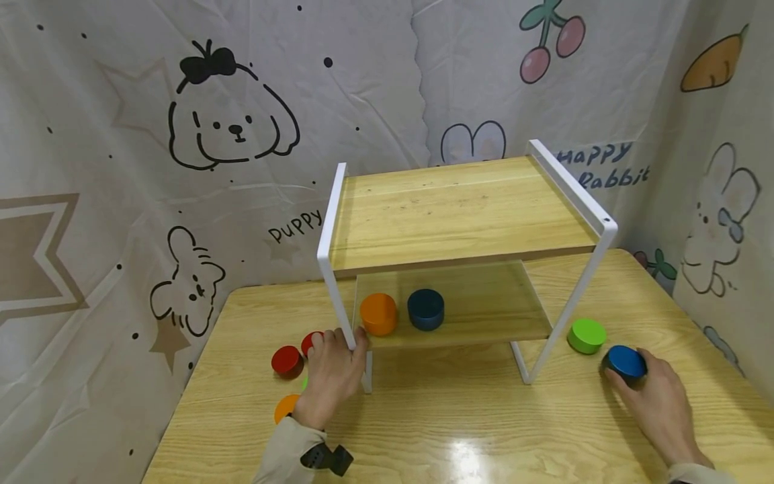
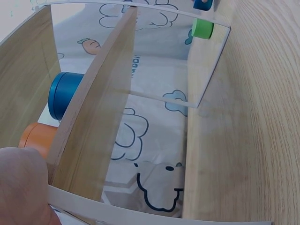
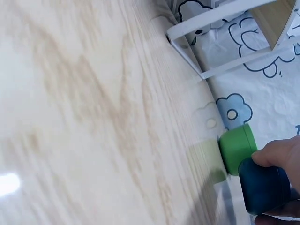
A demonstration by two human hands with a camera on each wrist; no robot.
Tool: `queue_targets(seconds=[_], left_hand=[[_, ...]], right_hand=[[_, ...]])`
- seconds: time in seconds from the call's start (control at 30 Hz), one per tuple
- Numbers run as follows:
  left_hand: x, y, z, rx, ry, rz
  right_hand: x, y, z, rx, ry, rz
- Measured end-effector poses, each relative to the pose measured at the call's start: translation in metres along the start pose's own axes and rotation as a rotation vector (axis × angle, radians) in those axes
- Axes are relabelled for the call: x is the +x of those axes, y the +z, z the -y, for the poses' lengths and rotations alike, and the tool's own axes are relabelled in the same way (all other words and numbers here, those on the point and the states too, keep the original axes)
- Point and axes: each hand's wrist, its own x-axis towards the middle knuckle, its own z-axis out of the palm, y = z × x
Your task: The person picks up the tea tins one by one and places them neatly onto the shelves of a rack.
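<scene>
On the right, my right hand pinches a blue round tin between thumb and fingers, close over the table; the right wrist view shows the thumb on the tin's edge. Just behind it stands a green round tin. My left hand grips the left post of a two-tier shelf with white side frames and wooden boards. Close to that thumb, an orange tin rests on the lower board, with a dark blue tin to its right.
Left of the shelf, two red tins and an orange tin lie on the wooden table, partly covered by my left hand; a sliver of green shows there too. A printed cloth hangs behind and along the sides.
</scene>
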Motion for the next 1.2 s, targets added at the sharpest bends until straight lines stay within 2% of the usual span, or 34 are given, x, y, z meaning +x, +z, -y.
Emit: queue_targets(seconds=[0.13, 0.3, 0.67, 1.2], left_hand=[[0.0, 0.001, 0.0, -0.01, -0.004, 0.011], [0.0, 0.002, 0.001, -0.016, -0.007, 0.018], [0.0, 0.002, 0.0, -0.008, 0.007, -0.016], [0.0, 0.001, 0.0, -0.026, 0.002, 0.002]], right_hand=[[-0.008, -0.002, 0.008, -0.009, -0.016, -0.008], [-0.021, -0.004, 0.022, 0.006, -0.098, -0.065], [-0.051, -0.008, 0.057, 0.054, -0.257, -0.163], [-0.075, -0.011, 0.103, 0.161, -0.424, -0.217]])
